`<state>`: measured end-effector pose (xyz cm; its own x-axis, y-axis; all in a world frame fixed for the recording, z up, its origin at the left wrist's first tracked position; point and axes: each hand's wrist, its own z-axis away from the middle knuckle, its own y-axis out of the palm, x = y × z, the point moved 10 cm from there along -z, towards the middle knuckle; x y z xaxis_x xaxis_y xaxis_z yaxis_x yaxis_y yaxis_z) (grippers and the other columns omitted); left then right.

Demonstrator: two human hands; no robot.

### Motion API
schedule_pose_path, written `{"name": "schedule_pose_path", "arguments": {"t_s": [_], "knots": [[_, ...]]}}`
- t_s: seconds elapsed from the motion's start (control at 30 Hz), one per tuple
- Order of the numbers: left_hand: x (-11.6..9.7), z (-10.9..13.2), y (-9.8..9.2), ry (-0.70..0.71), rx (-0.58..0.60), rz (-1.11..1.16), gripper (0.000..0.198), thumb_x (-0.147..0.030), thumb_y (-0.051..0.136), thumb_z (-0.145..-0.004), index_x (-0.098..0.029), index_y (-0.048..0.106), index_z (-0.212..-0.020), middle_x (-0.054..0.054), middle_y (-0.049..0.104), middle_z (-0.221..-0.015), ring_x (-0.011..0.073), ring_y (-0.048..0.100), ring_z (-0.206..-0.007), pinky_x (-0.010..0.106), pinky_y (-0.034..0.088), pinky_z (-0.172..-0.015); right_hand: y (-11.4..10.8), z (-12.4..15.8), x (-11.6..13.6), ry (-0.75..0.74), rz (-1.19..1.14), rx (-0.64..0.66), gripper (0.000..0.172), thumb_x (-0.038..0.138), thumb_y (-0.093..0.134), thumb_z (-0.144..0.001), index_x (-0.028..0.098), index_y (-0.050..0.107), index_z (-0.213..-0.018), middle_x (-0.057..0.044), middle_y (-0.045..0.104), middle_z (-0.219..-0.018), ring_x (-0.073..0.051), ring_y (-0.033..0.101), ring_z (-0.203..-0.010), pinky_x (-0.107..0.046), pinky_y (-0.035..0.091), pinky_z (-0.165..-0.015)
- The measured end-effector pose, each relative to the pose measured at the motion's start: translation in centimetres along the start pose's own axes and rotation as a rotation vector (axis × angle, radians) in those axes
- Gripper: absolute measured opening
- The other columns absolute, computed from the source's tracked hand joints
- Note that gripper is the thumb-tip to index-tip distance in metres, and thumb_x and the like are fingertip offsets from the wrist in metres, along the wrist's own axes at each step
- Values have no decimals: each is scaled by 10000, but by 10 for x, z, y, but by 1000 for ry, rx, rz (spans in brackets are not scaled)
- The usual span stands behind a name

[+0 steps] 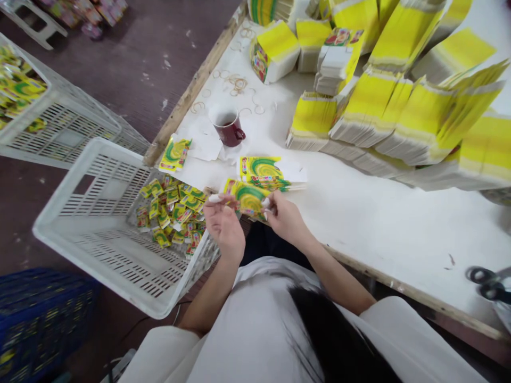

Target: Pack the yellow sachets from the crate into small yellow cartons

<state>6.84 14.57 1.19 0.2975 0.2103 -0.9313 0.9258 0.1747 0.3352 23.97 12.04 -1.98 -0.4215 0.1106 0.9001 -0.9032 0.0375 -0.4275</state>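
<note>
A small yellow-and-green printed carton (249, 198) is held over the table's near edge, between my two hands. My right hand (285, 217) pinches its right end between thumb and fingers. At its left end, the fingers of my left hand (224, 226) are curled against it. White coverings show on some fingertips of both hands. Just beyond lies a stack of flat cartons (261, 169) with the same print. Below and left of my left hand, a white plastic crate (104, 234) holds many small yellow-green packs (171, 210).
A dark red mug (228, 127) stands on the white table (383, 223) near rubber bands (237, 83). Bundled yellow cartons (371, 101) fill the back right. Scissors (489, 282) lie at the right edge. Another white crate (67, 119) and a blue crate (40, 314) stand left.
</note>
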Motion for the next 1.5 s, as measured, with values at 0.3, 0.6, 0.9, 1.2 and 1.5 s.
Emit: {"name": "schedule_pose_path", "arguments": {"t_s": [0.3, 0.6, 0.9, 1.2, 1.5], "knots": [[26, 10, 17, -259, 202, -81, 594, -753, 452, -858, -240, 606, -1113, 74, 681, -1039, 258, 664, -1040, 400, 534, -885, 20, 8, 44, -152, -161, 224, 127, 175, 543, -808, 242, 441, -846, 45, 512, -689, -129, 479, -574, -248, 387, -554], [18, -5, 12, -292, 20, 33, 791, -926, 201, -762, -250, 579, -921, 6, 466, -686, 153, 463, -562, 313, 478, -578, 39, 20, 50, -98, -436, 239, 384, 345, 773, -742, 224, 496, -978, 24, 530, -848, -131, 513, -714, -259, 475, -666], [20, -1, -10, -212, 90, -183, 412, -579, 835, -661, -223, 741, -846, 21, 762, -835, 222, 726, -849, 379, 583, -858, -30, -2, 43, -224, -242, -25, 54, 206, 630, -821, 218, 577, -814, 27, 571, -735, -137, 523, -676, -264, 437, -644], [4, -29, -2, -290, 559, -217, 952, -860, 723, -477, -257, 659, -1211, 140, 666, -1319, 351, 627, -1225, 502, 458, -1082, -43, 14, 71, -625, 331, -59, 207, 176, 554, -955, 311, 700, -898, -12, 720, -909, -219, 603, -951, -453, 439, -1023], [21, 28, 36, -191, 707, -765, 663, -349, 775, -745, -219, 434, -1298, 57, 677, -1075, 235, 689, -988, 345, 545, -854, -42, 12, 27, -305, -186, -299, 666, 412, 666, -877, 227, 388, -1453, -150, 477, -1456, -326, 444, -1375, -561, 370, -1149]]}}
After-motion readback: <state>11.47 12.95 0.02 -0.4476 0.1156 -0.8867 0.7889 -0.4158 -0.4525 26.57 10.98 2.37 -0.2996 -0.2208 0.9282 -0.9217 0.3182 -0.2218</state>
